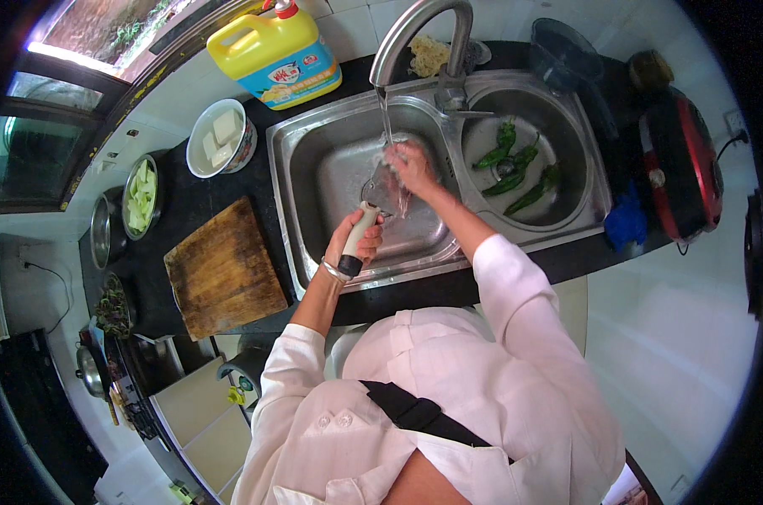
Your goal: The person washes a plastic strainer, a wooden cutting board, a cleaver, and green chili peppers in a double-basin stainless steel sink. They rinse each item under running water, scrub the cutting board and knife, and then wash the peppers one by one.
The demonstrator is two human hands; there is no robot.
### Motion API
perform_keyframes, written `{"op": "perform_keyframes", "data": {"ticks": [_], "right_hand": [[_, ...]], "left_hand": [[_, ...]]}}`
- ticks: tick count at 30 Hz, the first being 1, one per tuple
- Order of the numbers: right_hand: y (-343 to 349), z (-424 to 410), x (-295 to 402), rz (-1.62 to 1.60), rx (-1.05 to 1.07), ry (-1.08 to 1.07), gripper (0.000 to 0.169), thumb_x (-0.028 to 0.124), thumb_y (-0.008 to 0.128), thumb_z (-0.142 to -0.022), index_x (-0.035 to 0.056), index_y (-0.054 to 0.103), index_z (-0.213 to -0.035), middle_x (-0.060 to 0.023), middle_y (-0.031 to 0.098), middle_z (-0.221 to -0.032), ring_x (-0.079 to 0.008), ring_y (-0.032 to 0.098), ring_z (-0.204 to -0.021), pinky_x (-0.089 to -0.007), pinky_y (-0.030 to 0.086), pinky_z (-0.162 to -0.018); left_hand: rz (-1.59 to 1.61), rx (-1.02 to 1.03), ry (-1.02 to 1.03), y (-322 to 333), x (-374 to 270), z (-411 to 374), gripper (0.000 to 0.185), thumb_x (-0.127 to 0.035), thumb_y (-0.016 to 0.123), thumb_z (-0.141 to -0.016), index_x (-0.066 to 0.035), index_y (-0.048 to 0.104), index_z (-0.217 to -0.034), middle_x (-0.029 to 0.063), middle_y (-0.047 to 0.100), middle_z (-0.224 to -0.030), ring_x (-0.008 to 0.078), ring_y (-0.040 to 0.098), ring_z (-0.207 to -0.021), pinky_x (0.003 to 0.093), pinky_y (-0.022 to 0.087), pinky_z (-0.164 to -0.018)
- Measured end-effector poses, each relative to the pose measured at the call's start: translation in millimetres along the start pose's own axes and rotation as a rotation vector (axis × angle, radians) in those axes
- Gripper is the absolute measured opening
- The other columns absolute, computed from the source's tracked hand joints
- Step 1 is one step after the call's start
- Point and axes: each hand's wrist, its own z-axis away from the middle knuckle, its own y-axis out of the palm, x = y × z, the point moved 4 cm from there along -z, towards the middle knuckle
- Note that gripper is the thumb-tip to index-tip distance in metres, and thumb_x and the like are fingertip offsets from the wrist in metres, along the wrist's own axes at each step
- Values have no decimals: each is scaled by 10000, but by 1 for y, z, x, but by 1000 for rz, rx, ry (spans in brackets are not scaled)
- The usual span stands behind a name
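My left hand (356, 238) grips the cream, black-ended handle of a kitchen knife (364, 230) over the larger basin of a stainless steel sink (312, 189). Its broad, shiny blade points away from me and is partly hard to make out among reflections and water. From the curved faucet (413, 31), a stream of water (386, 117) runs down onto my right hand (413, 167). That hand lies at the blade, its fingers wet and blurred; whether they pinch the blade cannot be made out.
Green peppers (504, 145) lie in the round basin. A wooden cutting board (227, 268), a bowl of white blocks like tofu (220, 139) and a bowl of cut greens (140, 199) stand left. Behind are a yellow detergent jug (280, 57) and a plastic dipper (564, 53); a red-black appliance (681, 167) stands right.
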Motion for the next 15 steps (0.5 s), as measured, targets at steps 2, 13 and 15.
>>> {"op": "perform_keyframes", "data": {"ticks": [2,13,15], "right_hand": [[-7,-10,-33,-6,-58,135,126,75,575,-734,51,616,-851,-143,589,-915,-308,558,-857,-361,443,-748],[16,20,10,119,-53,-135,127,84,575,-727,62,610,-847,-131,558,-855,-315,506,-895,-394,394,-799],[4,19,-28,243,-106,64,128,85,571,-724,54,610,-841,-155,592,-826,-340,549,-801,-410,434,-714]], "left_hand": [[-3,-12,-15,-3,7,9,350,-302,449,-891,22,417,-1021,29,426,-654,79,394,-464,183,340,-338],[-176,-86,115,-11,-5,25,322,-305,443,-900,-6,449,-1020,22,416,-666,68,356,-482,175,292,-357],[-218,-79,157,-13,-4,30,285,-272,446,-901,-19,451,-1033,20,413,-669,71,359,-492,179,295,-363]]}}
